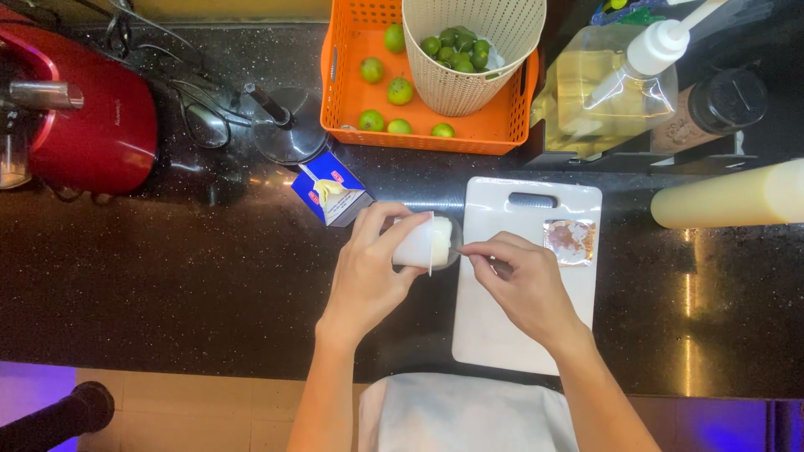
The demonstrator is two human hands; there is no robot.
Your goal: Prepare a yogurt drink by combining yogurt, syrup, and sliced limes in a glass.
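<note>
Head view: the left hand [368, 272] is wrapped around a small white cup [425, 243], tipped sideways above the black counter [167, 276]. The right hand [523, 280] pinches a spoon [479, 255] at the cup's mouth (its bowl hidden), over the white cutting board [511, 326], near a peeled foil lid [570, 241].

The scene is lit evenly from above, and most of it is seen sharp. Small glints are scattered over the dark counter [167, 276], with a brighter streak of glare at the right [691, 285]. The white board [519, 335] is almost washed out. Purple light is cast on the near floor corners [33, 393]. Slight blur is seen at the fingers [481, 251].
</note>
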